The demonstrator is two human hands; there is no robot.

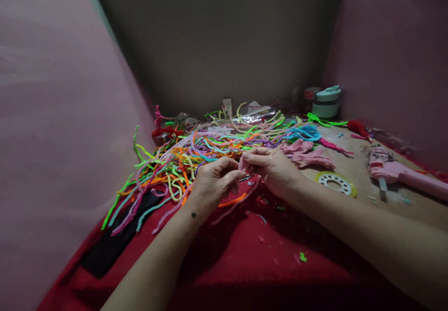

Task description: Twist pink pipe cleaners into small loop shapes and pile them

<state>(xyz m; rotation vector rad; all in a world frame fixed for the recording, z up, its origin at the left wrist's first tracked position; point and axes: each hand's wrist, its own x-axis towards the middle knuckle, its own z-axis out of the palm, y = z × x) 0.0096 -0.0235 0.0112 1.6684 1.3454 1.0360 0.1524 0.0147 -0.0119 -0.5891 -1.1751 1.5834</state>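
My left hand (pixel 217 176) and my right hand (pixel 268 166) meet over the front of the pile, fingertips pinched close together. Between them is a pink pipe cleaner (pixel 241 163), bent into a short piece, with both hands closed on it. A thin dark rod (pixel 245 178) shows at my left fingertips; its kind and whether it is gripped are unclear. Below my hands, a longer pale pink strand (pixel 238 203) trails over the red cloth. Whether it joins the held piece is hidden. Behind both hands spreads a tangled heap of colourful pipe cleaners (pixel 182 161).
Right of my hands lie bundled pink pipe cleaners (pixel 308 154), a yellow-rimmed tape roll (pixel 336 183) and a pink glue gun (pixel 395 168). A mint container (pixel 326 103) stands at the back. Black fabric (pixel 112 245) lies left on the red cloth (pixel 245 259); a green scrap (pixel 303 257) lies in front.
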